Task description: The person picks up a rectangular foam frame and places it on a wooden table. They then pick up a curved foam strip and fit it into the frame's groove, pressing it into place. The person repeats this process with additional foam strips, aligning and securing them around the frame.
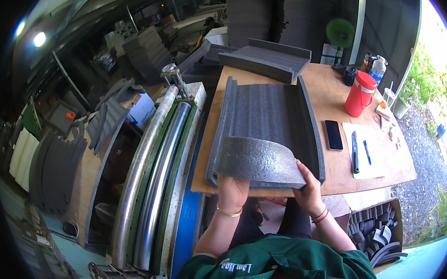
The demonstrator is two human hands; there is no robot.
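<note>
A curved grey foam strip (255, 161) with a shiny, dimpled face is held up in front of me. My left hand (232, 190) supports it from below near its left end; those fingers are hidden behind the strip. At the other end, my right hand (310, 192) grips the edge, thumb on the near side. Just beyond and partly beneath the strip lies a dark grey foam piece (271, 109) with raised side walls, resting on the wooden table (344, 170). A similar walled foam piece (269, 58) sits at the table's far end.
On the right of the table are a phone (333, 135), a knife (355, 152) and pen (367, 152) on white paper, and a red jug (361, 95). A roller machine (161, 187) stands to my left. A box of foam offcuts (376, 228) is below right.
</note>
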